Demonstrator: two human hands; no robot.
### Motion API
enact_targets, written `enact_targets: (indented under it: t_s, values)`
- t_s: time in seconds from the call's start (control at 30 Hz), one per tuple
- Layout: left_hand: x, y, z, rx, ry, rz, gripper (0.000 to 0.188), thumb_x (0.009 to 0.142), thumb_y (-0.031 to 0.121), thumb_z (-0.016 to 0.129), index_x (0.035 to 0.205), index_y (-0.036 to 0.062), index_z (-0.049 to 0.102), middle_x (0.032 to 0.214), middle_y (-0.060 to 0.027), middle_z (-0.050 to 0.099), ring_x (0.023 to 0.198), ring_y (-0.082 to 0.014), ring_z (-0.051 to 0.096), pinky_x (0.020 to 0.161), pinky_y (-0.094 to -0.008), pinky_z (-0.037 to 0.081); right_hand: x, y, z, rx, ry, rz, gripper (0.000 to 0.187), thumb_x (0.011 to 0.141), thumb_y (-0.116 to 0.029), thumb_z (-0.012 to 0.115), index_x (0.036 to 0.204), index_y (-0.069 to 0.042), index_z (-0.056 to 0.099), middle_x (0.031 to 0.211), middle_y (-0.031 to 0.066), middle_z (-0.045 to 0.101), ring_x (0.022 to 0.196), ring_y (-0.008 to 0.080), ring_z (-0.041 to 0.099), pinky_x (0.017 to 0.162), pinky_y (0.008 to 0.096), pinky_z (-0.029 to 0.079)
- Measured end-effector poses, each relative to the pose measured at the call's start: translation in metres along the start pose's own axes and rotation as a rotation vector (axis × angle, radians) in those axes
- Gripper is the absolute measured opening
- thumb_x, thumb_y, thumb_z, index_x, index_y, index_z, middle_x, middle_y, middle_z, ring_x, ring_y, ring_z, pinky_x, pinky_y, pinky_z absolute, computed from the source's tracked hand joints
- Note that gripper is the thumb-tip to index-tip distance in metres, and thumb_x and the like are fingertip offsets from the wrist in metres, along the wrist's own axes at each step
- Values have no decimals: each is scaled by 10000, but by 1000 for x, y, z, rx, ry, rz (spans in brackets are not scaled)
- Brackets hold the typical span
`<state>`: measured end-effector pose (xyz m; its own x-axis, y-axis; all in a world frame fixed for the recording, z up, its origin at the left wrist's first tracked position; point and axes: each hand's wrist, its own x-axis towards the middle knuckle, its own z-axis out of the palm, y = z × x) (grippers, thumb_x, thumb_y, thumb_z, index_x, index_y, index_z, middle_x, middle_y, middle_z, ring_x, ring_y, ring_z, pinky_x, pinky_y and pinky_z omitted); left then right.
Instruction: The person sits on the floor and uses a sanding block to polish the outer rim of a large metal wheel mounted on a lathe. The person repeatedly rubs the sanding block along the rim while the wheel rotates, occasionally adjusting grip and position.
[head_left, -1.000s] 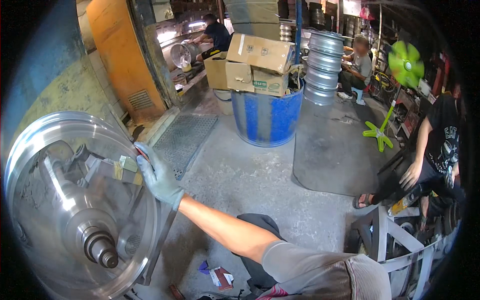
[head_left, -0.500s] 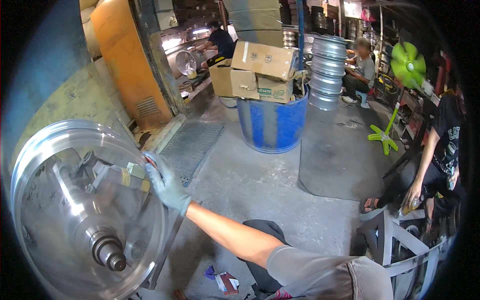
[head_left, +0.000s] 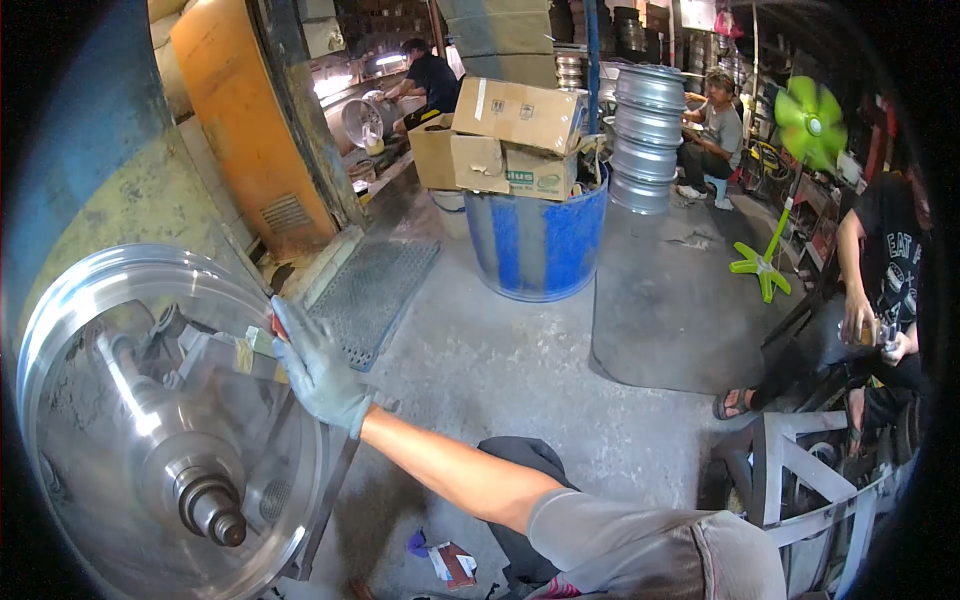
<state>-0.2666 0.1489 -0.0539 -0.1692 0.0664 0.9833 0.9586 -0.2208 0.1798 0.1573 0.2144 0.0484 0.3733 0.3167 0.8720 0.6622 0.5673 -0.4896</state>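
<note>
My right hand (head_left: 322,378), in a pale grey glove, reaches across from the lower right to the edge of a shiny metal wheel rim (head_left: 75,300). A small red piece (head_left: 279,326) shows between its closed fingers and the rim; its kind is too hidden to tell. The rim's inside is blurred to near transparency, as if spinning. In the middle, a stepped metal spindle (head_left: 208,500) points toward me. A small pale green block (head_left: 260,340) shows through the blur. My left hand is out of view.
A blue tub (head_left: 537,250) topped with cardboard boxes (head_left: 517,110) stands ahead. Farther back rise stacked silver rims (head_left: 645,140) and a green fan (head_left: 808,125). A co-worker (head_left: 890,260) sits at right, beside a grey metal frame (head_left: 800,470). Scraps (head_left: 455,565) litter the floor.
My right hand has shifted slightly left and down along the rim edge, and its fingers look straighter. At right, the co-worker's hands have come up and together around a small item.
</note>
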Motion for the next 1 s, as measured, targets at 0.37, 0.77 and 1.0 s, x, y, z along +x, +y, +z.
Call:
enact_targets:
  t_s: [0.37, 0.77, 1.0]
  values:
    - [-1, 4, 0, 23, -2, 27, 408, 1062, 176, 525, 1361, -99, 498, 1281, -309, 603, 1069, -461, 658, 852, -521, 577, -2, 1, 2, -135, -18, -8, 618, 1036, -195, 539, 1560, 49, 319, 1519, 283, 438, 1391, 428, 443, 1133, 474, 326]
    - [2, 12, -4, 24, 35, -54, 358, 1077, 148, 504, 1347, -87, 524, 1284, -302, 614, 1089, -462, 654, 867, -518, 574, -6, -1, 2, -55, -51, 5, 665, 1029, -188, 557, 1574, 59, 267, 1488, 326, 410, 1355, 485, 441, 1147, 480, 352]
    - [18, 32, -11, 81, 67, 10, 324, 1077, 140, 505, 1320, -68, 562, 1279, -280, 632, 1087, -448, 658, 864, -494, 582, -9, 3, 1, -138, -24, -10, 676, 1037, -238, 538, 1578, 57, 260, 1492, 330, 398, 1359, 489, 425, 1156, 493, 329]
